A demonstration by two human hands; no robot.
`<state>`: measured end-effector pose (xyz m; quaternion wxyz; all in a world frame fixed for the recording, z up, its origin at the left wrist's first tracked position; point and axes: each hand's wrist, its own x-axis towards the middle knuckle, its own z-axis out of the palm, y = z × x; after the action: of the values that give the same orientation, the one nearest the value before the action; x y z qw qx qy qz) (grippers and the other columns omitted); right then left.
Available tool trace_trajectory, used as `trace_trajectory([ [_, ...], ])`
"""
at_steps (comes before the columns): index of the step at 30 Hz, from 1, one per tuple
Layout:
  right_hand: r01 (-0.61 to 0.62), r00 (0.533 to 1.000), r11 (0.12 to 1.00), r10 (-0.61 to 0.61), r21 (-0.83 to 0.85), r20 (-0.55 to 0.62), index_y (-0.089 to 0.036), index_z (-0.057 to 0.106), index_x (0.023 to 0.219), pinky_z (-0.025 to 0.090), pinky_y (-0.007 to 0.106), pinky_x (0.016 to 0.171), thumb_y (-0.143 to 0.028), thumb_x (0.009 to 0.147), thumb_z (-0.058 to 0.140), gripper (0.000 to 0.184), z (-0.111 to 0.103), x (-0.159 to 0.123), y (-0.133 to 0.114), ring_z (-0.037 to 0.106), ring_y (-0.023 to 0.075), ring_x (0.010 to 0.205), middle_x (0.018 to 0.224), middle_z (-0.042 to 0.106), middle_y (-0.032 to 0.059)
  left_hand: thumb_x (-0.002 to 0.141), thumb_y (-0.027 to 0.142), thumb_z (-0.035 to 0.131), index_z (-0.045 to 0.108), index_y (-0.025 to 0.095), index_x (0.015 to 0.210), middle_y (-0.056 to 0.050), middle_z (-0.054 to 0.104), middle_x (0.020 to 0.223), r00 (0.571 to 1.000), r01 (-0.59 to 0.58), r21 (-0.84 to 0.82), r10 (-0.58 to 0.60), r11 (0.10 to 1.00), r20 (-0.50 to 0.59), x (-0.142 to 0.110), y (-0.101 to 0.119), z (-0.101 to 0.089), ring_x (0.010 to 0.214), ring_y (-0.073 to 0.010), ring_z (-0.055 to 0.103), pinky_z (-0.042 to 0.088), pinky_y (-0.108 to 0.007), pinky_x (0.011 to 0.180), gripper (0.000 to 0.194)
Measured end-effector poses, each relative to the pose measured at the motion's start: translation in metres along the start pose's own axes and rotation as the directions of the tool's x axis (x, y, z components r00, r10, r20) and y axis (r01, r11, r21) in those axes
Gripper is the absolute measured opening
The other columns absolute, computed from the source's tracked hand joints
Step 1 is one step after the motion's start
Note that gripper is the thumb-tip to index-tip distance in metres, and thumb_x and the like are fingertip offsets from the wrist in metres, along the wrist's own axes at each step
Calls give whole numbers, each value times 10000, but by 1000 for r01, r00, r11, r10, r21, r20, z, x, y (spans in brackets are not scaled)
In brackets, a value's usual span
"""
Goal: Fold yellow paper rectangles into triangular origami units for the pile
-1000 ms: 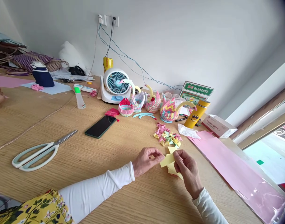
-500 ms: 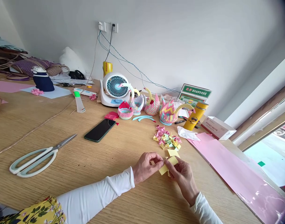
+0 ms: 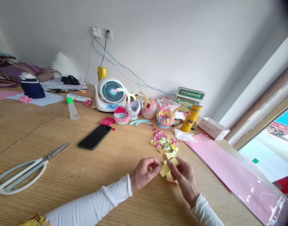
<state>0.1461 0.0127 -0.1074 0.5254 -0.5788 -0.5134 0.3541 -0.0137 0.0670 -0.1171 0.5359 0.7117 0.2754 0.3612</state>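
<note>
- One rectangular pale-yellow paper strip (image 3: 164,169) is at lower centre right of the frame, above the table; its long axis slants from lower left to upper right.
- One right hand (image 3: 185,177) pinches the strip between thumb and forefinger, the other fingers curled behind.
- One left hand (image 3: 142,173), left of the strip, has thumb and forefinger bent towards each other at its left end; whether they grip it, I cannot tell.
- More yellow paper pieces (image 3: 169,155) lie beside and beneath the hands, partly hidden, their number unclear.
- One pile of folded pink, yellow and green paper pieces (image 3: 164,141) is just above them, too overlapped to count.
- Four curved paper necks rise from the paper swans (image 3: 164,116) at centre; one neckless red-and-pink paper basket (image 3: 121,116) sits left of them.
- One pair of pale-handled metal scissors (image 3: 23,174), lower left, points to the upper right.
- One black phone (image 3: 95,137), left of centre, slants likewise.
</note>
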Motion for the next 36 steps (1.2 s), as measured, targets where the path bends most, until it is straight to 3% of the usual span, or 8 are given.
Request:
trace_trajectory([
  [6,30,994,999,-27,34,-103,-168,536,716,246,188,396,-513,806,600,362,-8,4,2,326,68,411,448,391,-75,829,339,548,565,130,744,4,525,665,1000,10,-16,-10,1000,17,0,-2,0,596,-95,467,365,-193,538,227],
  [9,28,990,999,-23,37,-138,-174,530,711,247,189,395,-518,801,601,362,-11,6,2,331,72,413,450,398,-73,832,362,544,566,130,751,9,513,654,999,21,-18,-21,1000,-35,0,1,0,595,-96,468,381,-197,559,247],
  [12,17,998,1000,-17,-9,-59,-178,525,691,255,194,393,-516,785,617,362,-9,5,4,337,76,418,467,404,-68,825,396,558,610,127,838,-5,557,703,996,33,-12,-34,999,-79,-1,5,0,616,-98,473,384,-193,566,274],
  [16,46,997,997,-42,-66,64,-178,534,656,263,200,388,-516,734,665,371,-1,3,12,336,75,417,483,399,-65,807,425,582,659,125,893,-10,588,717,999,24,34,-22,999,-31,-2,4,0,570,-85,427,332,-189,515,322],
  [21,70,996,993,-65,-93,53,-172,566,634,286,208,390,-539,687,694,392,1,2,19,370,86,429,482,441,-43,823,421,557,641,112,739,27,478,576,1000,-7,50,5,999,28,-2,-1,2,524,-76,359,279,-197,492,331],
  [27,79,995,986,-71,-144,64,-154,588,724,246,210,404,-504,803,597,359,-5,2,11,324,79,441,505,396,-49,809,349,572,614,122,716,33,475,584,999,8,67,-11,998,51,-1,0,1,532,-77,384,294,-192,500,249],
  [33,66,997,995,-68,-75,-29,-147,585,746,244,218,421,-498,806,601,356,-6,3,3,339,84,458,524,422,-40,801,340,576,616,119,730,25,498,595,998,13,79,-18,997,57,-2,1,1,537,-80,400,302,-191,500,235],
  [36,61,990,998,-59,10,-130,-152,581,783,233,212,406,-499,789,625,350,-10,6,3,325,80,438,501,402,-55,791,357,587,616,118,716,23,495,584,997,22,92,-28,995,65,-3,1,1,525,-79,388,292,-193,489,252],
])
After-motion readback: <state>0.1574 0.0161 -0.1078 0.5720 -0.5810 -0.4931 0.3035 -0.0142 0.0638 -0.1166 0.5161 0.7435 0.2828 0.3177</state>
